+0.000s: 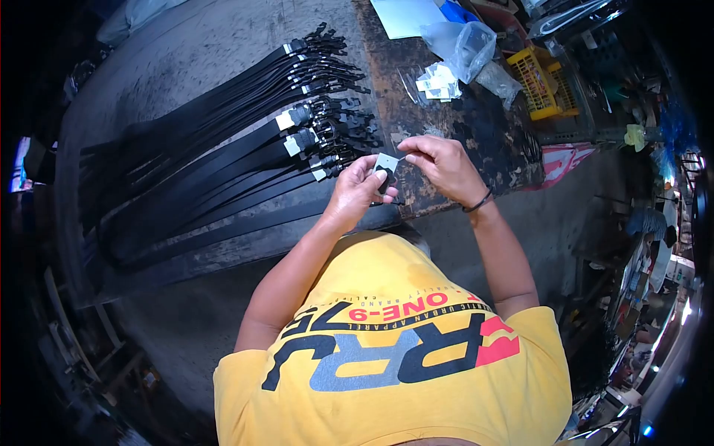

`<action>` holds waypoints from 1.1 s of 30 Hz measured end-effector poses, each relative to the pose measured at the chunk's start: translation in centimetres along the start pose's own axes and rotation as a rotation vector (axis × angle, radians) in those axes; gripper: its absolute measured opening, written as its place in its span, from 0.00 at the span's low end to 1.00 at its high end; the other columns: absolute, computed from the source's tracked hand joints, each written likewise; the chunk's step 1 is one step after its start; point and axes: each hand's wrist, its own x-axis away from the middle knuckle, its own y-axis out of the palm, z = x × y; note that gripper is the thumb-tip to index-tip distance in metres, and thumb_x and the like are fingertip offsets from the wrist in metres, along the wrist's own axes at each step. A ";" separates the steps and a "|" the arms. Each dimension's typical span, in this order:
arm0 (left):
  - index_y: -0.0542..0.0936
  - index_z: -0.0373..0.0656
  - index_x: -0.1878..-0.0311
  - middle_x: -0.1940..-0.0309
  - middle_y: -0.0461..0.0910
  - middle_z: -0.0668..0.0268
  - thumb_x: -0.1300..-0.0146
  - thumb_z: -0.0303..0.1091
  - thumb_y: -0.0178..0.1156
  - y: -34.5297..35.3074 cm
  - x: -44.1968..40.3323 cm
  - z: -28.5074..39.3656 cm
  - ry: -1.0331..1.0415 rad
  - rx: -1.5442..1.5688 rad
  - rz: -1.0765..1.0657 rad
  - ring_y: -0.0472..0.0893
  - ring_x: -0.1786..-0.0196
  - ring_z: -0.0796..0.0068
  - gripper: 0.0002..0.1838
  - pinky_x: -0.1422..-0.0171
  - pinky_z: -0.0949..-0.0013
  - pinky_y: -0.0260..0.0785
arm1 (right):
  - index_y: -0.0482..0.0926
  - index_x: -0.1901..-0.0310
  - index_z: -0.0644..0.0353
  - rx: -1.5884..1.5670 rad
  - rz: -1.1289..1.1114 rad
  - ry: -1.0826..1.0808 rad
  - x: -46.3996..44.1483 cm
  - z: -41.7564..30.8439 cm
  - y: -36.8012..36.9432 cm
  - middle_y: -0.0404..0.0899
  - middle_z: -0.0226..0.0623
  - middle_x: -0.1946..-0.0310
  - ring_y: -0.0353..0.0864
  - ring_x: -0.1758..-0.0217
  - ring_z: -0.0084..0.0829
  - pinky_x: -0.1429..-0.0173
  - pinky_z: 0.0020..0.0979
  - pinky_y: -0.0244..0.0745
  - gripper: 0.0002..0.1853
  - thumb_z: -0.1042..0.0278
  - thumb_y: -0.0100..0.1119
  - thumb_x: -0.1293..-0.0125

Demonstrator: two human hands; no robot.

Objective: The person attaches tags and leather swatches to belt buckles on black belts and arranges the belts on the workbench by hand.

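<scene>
Near the table's front edge, my left hand [360,189] pinches a small white tag [386,163] together with a black strap end. Just right of the tag, my right hand [444,165] has its thumb and forefinger pressed together near the tag's corner; whatever thin thing they hold is too small to name. A dark band circles my right wrist. Left of my hands lie many long black straps [201,160], their buckle ends bunched toward the middle and several bearing white tags [286,120].
A pile of white tags [439,82] rests on the worn dark table [476,141], beside clear plastic bags [468,48] and white paper [407,16]. A yellow crate [541,83] stands at the right. Pink sheeting [565,162] hangs by the table's right edge.
</scene>
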 end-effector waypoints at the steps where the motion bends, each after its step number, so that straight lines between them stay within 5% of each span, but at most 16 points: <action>1: 0.69 0.36 0.42 0.62 0.80 0.62 0.29 0.29 0.50 0.0 0.0 -0.1 -0.006 -0.013 0.005 0.82 0.66 0.77 0.15 0.64 0.76 0.78 | 0.80 0.58 0.65 0.017 0.002 -0.012 -0.1 -0.1 0.0 0.81 0.44 0.64 0.82 0.60 0.41 0.56 0.34 0.75 0.08 0.78 0.57 0.39; 8: 0.69 0.39 0.47 0.68 0.80 0.64 0.28 0.33 0.50 -0.3 -0.3 -0.4 0.005 -0.040 0.031 0.79 0.75 0.82 0.11 0.75 0.80 0.71 | 0.77 0.61 0.66 0.199 -0.002 -0.093 -0.8 0.1 0.4 0.79 0.45 0.63 0.80 0.61 0.44 0.57 0.35 0.74 0.05 0.77 0.57 0.38; 19: 0.65 0.42 0.47 0.69 0.80 0.63 0.27 0.36 0.48 -0.4 -0.8 -0.6 0.099 -0.127 0.229 0.77 0.78 0.83 0.11 0.81 0.82 0.66 | 0.75 0.60 0.63 -0.138 0.266 0.352 1.7 1.4 6.3 0.77 0.44 0.67 0.79 0.62 0.37 0.56 0.34 0.72 0.05 0.73 0.52 0.35; 24: 0.66 0.41 0.47 0.67 0.79 0.65 0.26 0.36 0.47 -0.3 -1.1 -0.8 0.160 -0.197 0.244 0.77 0.78 0.84 0.11 0.80 0.81 0.68 | 0.75 0.60 0.61 -0.002 0.320 0.104 2.3 1.7 8.3 0.76 0.43 0.63 0.80 0.61 0.44 0.59 0.38 0.74 0.04 0.75 0.53 0.35; 33: 0.68 0.40 0.47 0.65 0.77 0.66 0.27 0.35 0.47 -0.2 -0.6 -1.2 0.124 -0.217 0.194 0.77 0.73 0.84 0.11 0.75 0.80 0.69 | 0.77 0.59 0.60 0.095 0.388 0.002 2.3 2.5 8.7 0.75 0.43 0.63 0.81 0.67 0.43 0.65 0.37 0.76 0.05 0.76 0.54 0.35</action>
